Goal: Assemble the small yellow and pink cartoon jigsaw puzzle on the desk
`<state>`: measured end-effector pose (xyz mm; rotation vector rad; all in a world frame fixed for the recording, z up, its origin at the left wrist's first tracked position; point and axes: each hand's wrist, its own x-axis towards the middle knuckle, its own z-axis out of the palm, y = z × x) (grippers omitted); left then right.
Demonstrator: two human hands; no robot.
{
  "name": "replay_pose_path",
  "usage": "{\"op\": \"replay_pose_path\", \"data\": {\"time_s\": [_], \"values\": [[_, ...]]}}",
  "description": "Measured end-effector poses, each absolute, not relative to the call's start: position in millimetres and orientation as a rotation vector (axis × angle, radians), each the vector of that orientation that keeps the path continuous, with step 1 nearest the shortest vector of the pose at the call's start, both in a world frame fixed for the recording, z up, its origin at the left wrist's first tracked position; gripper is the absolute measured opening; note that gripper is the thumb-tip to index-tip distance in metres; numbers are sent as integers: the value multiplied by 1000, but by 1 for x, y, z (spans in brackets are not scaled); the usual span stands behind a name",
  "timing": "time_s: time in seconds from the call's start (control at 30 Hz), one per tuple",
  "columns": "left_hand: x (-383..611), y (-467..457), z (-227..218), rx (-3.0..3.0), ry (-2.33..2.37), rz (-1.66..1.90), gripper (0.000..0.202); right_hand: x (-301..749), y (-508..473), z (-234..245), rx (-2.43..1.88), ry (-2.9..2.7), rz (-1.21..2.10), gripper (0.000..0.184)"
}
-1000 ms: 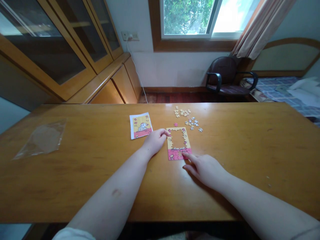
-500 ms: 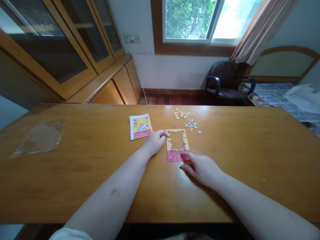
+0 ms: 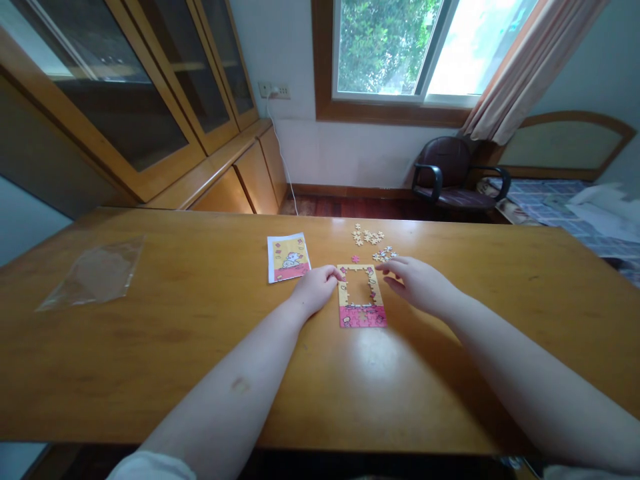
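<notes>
Table (image 3: pixel 200 267) with bag (image 3: pixel 97 273) and puzzle (image 3: pixel 353 316).

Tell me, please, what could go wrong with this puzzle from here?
The left hand touches the partly built puzzle at its left edge; a careless push might break it apart, since its middle is open. The right hand is close to the loose whitish pieces and might scatter them.

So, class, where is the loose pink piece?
In the head view, the pink piece lies just beyond the unfinished puzzle, left of the whitish pieces.
</notes>
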<state>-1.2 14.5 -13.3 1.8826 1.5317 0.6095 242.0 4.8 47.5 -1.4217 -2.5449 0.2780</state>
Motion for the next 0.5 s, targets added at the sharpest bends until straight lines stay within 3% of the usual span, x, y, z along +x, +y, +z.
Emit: {"op": "replay_pose_path", "data": {"time_s": [0.23,0.5], "values": [[-1,14,-12,1863,1530,614,28,216,87,8,-1447,-2611,315,30],[-2,16,-17,1879,1525,621,26,197,111,0,-1417,-2770,358,26]]}}
